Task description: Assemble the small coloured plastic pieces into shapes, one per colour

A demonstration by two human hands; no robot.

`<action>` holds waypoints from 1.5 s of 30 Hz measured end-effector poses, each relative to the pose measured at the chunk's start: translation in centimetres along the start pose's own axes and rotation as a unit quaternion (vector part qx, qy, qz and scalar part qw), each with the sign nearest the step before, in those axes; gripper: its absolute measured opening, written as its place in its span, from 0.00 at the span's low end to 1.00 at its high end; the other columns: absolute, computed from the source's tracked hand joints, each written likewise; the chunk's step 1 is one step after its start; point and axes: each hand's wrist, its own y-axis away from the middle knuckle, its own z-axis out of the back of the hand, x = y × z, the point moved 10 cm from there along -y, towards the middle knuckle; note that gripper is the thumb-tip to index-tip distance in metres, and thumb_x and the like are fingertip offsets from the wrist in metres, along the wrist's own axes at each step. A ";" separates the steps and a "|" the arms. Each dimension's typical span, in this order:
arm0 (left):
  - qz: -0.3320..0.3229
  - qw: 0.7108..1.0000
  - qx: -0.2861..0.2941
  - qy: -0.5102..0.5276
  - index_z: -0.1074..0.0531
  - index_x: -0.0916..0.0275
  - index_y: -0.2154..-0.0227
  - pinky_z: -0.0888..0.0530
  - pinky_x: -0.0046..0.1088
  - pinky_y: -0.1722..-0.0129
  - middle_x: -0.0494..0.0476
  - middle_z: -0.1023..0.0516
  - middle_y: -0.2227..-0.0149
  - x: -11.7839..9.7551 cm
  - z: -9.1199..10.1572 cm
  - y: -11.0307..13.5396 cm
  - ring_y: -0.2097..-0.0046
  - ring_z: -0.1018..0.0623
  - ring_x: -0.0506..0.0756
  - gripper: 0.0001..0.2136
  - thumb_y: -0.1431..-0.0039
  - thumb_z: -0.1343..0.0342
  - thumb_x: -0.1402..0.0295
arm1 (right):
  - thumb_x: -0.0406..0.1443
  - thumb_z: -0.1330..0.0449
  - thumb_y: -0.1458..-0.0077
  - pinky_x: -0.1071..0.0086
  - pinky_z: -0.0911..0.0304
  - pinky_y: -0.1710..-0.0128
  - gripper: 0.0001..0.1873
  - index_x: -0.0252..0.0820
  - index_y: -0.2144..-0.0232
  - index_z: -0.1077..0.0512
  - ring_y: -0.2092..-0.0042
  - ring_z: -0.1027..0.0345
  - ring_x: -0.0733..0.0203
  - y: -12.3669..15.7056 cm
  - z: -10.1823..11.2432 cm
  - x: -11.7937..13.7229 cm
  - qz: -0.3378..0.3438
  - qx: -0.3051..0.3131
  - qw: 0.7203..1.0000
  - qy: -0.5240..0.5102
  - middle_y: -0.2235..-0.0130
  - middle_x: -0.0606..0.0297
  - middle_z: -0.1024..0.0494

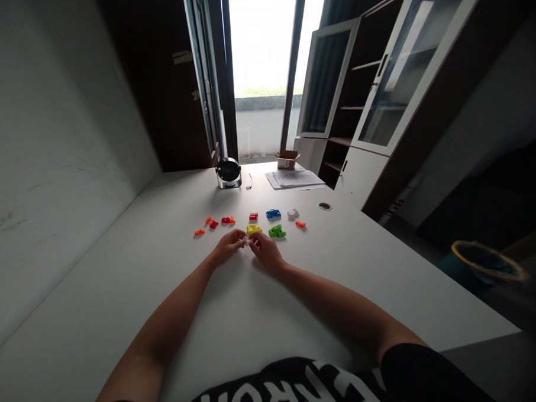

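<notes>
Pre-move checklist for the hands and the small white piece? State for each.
1. Grip: left hand and right hand both on the white piece: ok, fingers of both meet on it.
2. Orientation of the white piece: cannot tell, fingers hide most of it.
3. Clearance from the yellow piece: cannot tell, right-hand fingers sit right at its edge.
4. Clearance from the green piece: ok, it lies apart from the hands.
5. Clearance from the fan and papers: ok, both lie well beyond the hands.
</notes>
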 end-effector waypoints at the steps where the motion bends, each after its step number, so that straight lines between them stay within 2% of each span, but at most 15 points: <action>1: -0.001 1.000 0.000 -0.001 0.28 0.63 0.54 0.28 0.31 0.59 0.58 0.22 0.61 -0.1 0.0 0.0 0.60 0.23 0.54 0.16 0.41 0.37 0.60 | 0.42 0.41 0.38 0.69 0.35 0.68 0.09 0.44 0.58 0.28 0.69 0.31 0.62 0.0 0.0 -0.1 -0.005 0.000 1.000 0.000 0.63 0.64 0.24; 11: -0.004 0.999 -0.030 -0.045 0.27 0.64 0.55 0.28 0.29 0.63 0.57 0.23 0.62 -0.2 0.7 0.1 0.64 0.25 0.52 0.17 0.43 0.37 0.58 | 0.43 0.41 0.40 0.69 0.37 0.70 0.11 0.45 0.58 0.28 0.70 0.31 0.62 -0.2 0.1 -1.3 -0.063 0.005 0.997 -0.037 0.70 0.68 0.24; 17: -0.015 0.996 -0.039 -0.085 0.26 0.62 0.58 0.28 0.29 0.63 0.55 0.22 0.62 -0.4 0.6 0.0 0.64 0.25 0.52 0.15 0.42 0.38 0.58 | 0.44 0.42 0.40 0.69 0.35 0.70 0.11 0.44 0.63 0.29 0.71 0.30 0.62 -0.3 -0.2 -2.3 -0.099 0.013 0.991 -0.092 0.71 0.68 0.24; 29: -0.007 0.995 -0.034 -0.093 0.26 0.61 0.54 0.26 0.31 0.59 0.58 0.22 0.56 -1.0 0.7 0.3 0.59 0.23 0.55 0.16 0.41 0.39 0.58 | 0.44 0.40 0.42 0.67 0.36 0.68 0.11 0.44 0.65 0.29 0.68 0.31 0.60 -0.4 0.7 -1.7 -0.069 -0.014 0.995 -0.069 0.69 0.66 0.24; 37: 0.000 0.999 -0.024 -0.044 0.27 0.63 0.51 0.27 0.31 0.58 0.59 0.21 0.59 -0.3 0.4 0.0 0.58 0.22 0.55 0.20 0.41 0.38 0.56 | 0.45 0.41 0.42 0.66 0.34 0.66 0.11 0.44 0.65 0.31 0.66 0.29 0.58 -0.5 0.9 -1.4 -0.058 -0.026 0.995 -0.071 0.66 0.64 0.23; 45: -0.002 0.999 -0.021 -0.049 0.26 0.64 0.52 0.28 0.30 0.60 0.58 0.21 0.61 -0.2 0.3 0.0 0.60 0.23 0.54 0.20 0.40 0.39 0.56 | 0.45 0.42 0.41 0.65 0.33 0.65 0.11 0.45 0.65 0.31 0.65 0.29 0.58 -0.4 0.8 -1.4 -0.050 -0.030 0.996 -0.065 0.65 0.64 0.23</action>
